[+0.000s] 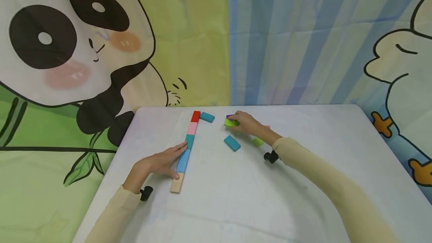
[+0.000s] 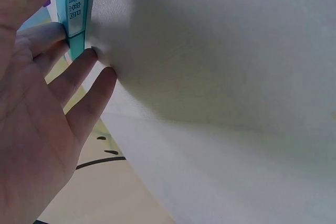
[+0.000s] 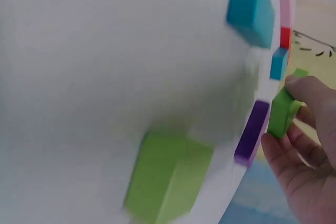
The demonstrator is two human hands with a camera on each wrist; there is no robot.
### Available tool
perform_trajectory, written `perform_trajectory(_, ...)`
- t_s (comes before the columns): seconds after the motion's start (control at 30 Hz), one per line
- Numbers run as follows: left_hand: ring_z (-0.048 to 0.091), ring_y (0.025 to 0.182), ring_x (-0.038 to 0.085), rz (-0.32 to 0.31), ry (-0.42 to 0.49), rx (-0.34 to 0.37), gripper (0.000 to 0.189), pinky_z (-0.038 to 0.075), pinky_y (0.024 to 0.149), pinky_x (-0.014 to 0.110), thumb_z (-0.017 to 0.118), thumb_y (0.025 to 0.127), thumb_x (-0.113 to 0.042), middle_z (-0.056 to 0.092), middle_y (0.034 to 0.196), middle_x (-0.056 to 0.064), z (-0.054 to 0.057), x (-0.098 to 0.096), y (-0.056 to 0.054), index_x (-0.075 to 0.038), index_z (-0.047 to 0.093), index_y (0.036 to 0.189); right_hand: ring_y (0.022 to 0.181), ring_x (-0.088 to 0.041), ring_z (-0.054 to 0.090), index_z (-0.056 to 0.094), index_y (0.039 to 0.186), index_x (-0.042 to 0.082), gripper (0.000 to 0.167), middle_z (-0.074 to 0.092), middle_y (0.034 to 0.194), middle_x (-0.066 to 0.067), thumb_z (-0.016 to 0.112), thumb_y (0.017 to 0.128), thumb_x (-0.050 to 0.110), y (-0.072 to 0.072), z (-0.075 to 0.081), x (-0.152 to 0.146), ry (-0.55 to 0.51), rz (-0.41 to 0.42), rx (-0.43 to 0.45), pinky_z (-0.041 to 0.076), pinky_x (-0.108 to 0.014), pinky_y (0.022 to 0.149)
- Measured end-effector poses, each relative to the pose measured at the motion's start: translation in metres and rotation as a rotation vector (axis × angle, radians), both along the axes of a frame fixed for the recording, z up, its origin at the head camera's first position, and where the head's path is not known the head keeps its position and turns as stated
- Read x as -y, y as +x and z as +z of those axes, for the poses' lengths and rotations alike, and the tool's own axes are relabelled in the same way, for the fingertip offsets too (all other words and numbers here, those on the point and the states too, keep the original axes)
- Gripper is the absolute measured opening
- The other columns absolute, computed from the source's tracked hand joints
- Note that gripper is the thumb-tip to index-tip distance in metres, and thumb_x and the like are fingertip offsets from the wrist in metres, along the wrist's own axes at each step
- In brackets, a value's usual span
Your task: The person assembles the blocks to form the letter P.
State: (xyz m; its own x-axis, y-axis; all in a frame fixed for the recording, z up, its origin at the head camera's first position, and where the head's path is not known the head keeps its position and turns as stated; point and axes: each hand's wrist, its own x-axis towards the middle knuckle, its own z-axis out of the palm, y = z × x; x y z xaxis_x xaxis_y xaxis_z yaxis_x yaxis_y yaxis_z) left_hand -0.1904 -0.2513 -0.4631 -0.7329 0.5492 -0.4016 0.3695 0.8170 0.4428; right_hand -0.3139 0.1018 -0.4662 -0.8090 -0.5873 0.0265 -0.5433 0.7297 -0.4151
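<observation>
A straight row of blocks lies on the white table: a red block (image 1: pixel 195 116), a pink block (image 1: pixel 192 128), a teal block (image 1: pixel 190 138), a blue block (image 1: pixel 183 161) and a plain wooden block (image 1: pixel 177 185) at the near end. My left hand (image 1: pixel 158 163) rests along the row's left side, fingertips at the teal block and thumb by the wooden one. My right hand (image 1: pixel 249 123) pinches a light green block (image 3: pixel 282 109) between thumb and fingers. Just beside that green block, in the right wrist view, is a purple block (image 3: pixel 253 132).
One loose blue block (image 1: pixel 207 117) lies beside the red end of the row, another blue block (image 1: pixel 232 143) nearer the middle. A second green block (image 1: pixel 258 142) sits under the right forearm. Behind the table (image 1: pixel 236 198) hangs a printed cartoon cloth (image 1: pixel 195 40).
</observation>
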Motion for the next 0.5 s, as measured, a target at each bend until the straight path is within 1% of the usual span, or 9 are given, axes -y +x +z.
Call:
perform_trajectory(0.07,0.011,0.151,0.038,0.005,0.001,0.006,0.113,0.029,0.115,0.057,0.078,0.074,-0.047,0.003,0.166,0.008,0.001,0.000,-0.001,-0.008,0.010,0.157,0.086,-0.020,0.052,0.065,0.125,0.003,0.040,0.063,0.103,-0.014,0.071,0.089,0.019,-0.001,0.001,0.012,-0.020,-0.016,0.008,0.047,-0.032,0.076)
perform_trajectory(0.23,0.011,0.151,0.038,0.013,0.007,0.016,0.113,0.029,0.115,0.058,0.078,0.074,-0.045,0.002,0.166,0.008,0.001,-0.002,-0.001,-0.008,0.010,0.157,0.084,-0.018,0.052,0.067,0.118,-0.001,0.039,0.064,0.102,-0.014,0.071,0.089,0.024,-0.006,-0.004,0.038,-0.014,-0.046,0.014,0.045,-0.027,0.070)
perform_trajectory(0.4,0.011,0.151,0.038,0.009,0.003,0.005,0.112,0.030,0.115,0.057,0.078,0.075,-0.045,0.002,0.166,0.008,0.000,-0.002,-0.001,-0.008,0.010,0.156,0.081,-0.017,0.051,0.066,0.116,-0.003,0.040,0.063,0.099,-0.013,0.071,0.089,0.026,-0.012,-0.009,0.051,0.015,-0.103,0.016,0.043,-0.025,0.068)
perform_trajectory(0.5,0.011,0.151,0.037,0.022,-0.004,0.011,0.113,0.029,0.115,0.056,0.078,0.074,-0.045,0.002,0.166,0.006,0.000,-0.002,-0.001,-0.009,0.010,0.157,0.080,-0.017,0.049,0.066,0.116,-0.002,0.039,0.062,0.097,-0.012,0.069,0.090,0.027,-0.014,-0.011,0.055,0.029,-0.121,0.026,0.041,-0.024,0.068)
